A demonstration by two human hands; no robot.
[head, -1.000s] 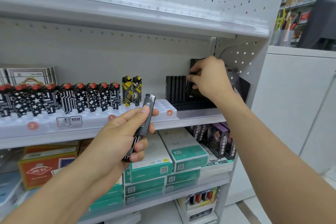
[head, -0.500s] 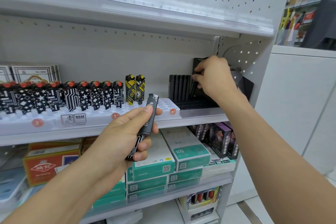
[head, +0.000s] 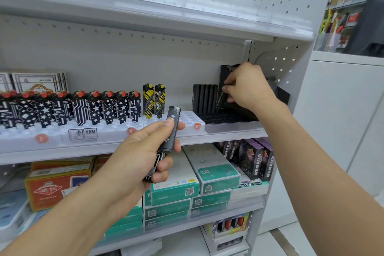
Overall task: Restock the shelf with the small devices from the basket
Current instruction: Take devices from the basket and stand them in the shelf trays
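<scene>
My left hand (head: 137, 158) grips a dark grey lighter (head: 172, 131) upright in front of the shelf, with a second black-and-white patterned lighter (head: 154, 169) tucked lower in the same fist. My right hand (head: 248, 87) pinches a slim black lighter (head: 222, 100) tilted over the black slotted tray (head: 228, 119) at the shelf's right end. A row of several black lighters (head: 204, 97) stands upright in that tray just left of it. The basket is out of view.
A white slotted tray (head: 116, 131) to the left holds several patterned lighters (head: 99, 108) and two yellow-black ones (head: 154, 100). Green and purple boxes (head: 216, 174) fill the shelf below. A perforated side panel (head: 291, 64) closes the right end.
My right hand has lowered the slim black lighter slightly toward the black tray. My left hand has held its lighters almost still.
</scene>
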